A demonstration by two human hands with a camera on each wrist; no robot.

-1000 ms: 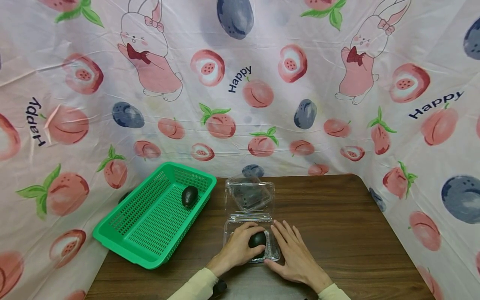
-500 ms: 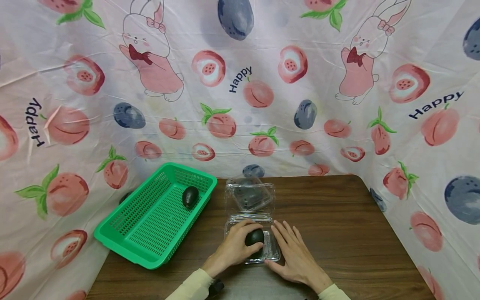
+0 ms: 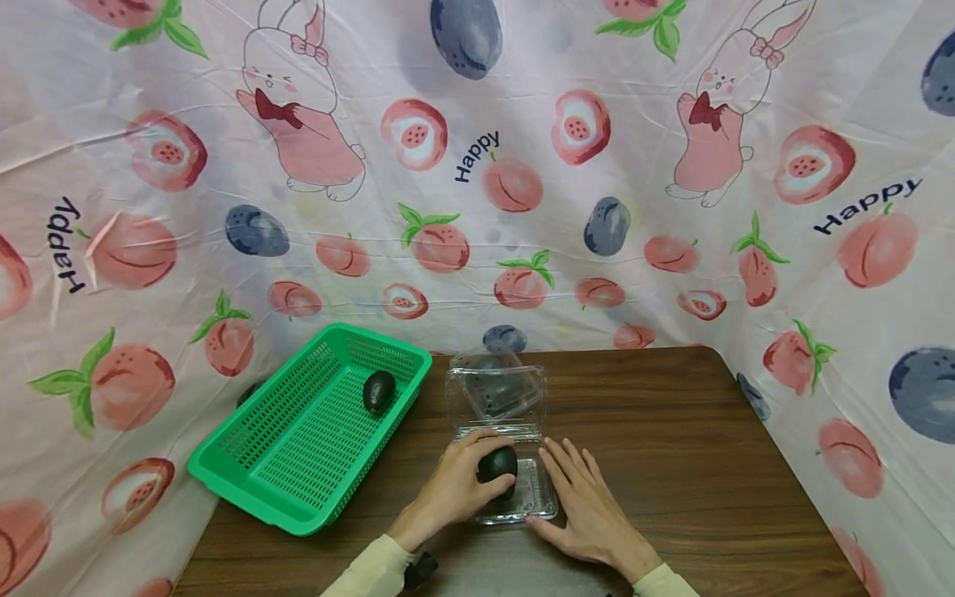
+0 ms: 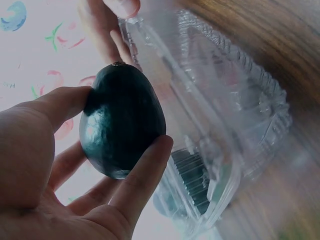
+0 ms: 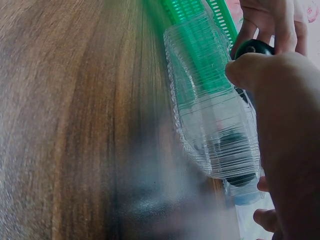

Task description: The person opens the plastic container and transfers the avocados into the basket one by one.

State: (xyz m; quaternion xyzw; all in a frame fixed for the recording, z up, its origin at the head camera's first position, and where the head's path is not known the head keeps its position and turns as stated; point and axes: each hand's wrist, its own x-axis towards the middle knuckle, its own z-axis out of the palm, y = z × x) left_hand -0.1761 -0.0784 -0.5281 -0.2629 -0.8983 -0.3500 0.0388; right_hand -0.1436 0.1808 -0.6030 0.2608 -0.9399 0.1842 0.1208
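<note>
The left hand (image 3: 455,486) grasps an avocado (image 3: 498,466) in its fingers over the clear plastic clamshell (image 3: 534,491), while the right hand (image 3: 588,507) lays straight fingers along its side, presumably because something so light shifts easily.

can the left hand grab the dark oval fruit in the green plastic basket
Probably not while the left hand grips another dark oval fruit; the green plastic basket itself is open on top.
</note>
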